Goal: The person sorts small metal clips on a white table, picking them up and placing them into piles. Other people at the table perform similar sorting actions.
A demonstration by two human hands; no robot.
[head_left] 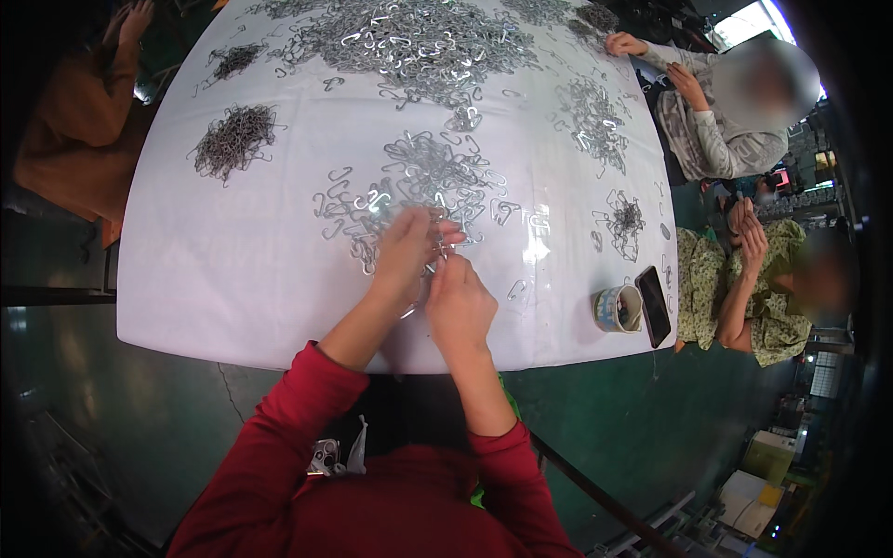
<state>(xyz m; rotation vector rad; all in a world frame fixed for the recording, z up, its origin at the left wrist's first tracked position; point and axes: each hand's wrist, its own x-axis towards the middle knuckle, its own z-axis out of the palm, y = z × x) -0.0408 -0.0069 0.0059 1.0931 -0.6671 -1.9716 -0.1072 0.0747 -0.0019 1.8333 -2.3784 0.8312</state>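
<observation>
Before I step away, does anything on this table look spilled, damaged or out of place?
Nothing looks clearly damaged or spilled. The black smartphone lies near the right edge of the white table, beside the cup, where it could get knocked off. Loose metal hooks lie right of the right hand, apart from the piles.

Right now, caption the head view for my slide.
Left grip and right grip, close together, near bent metal hooks on a white table.

Left hand (406, 253) beside right hand (462, 304); hooks (430, 160) beyond
</observation>
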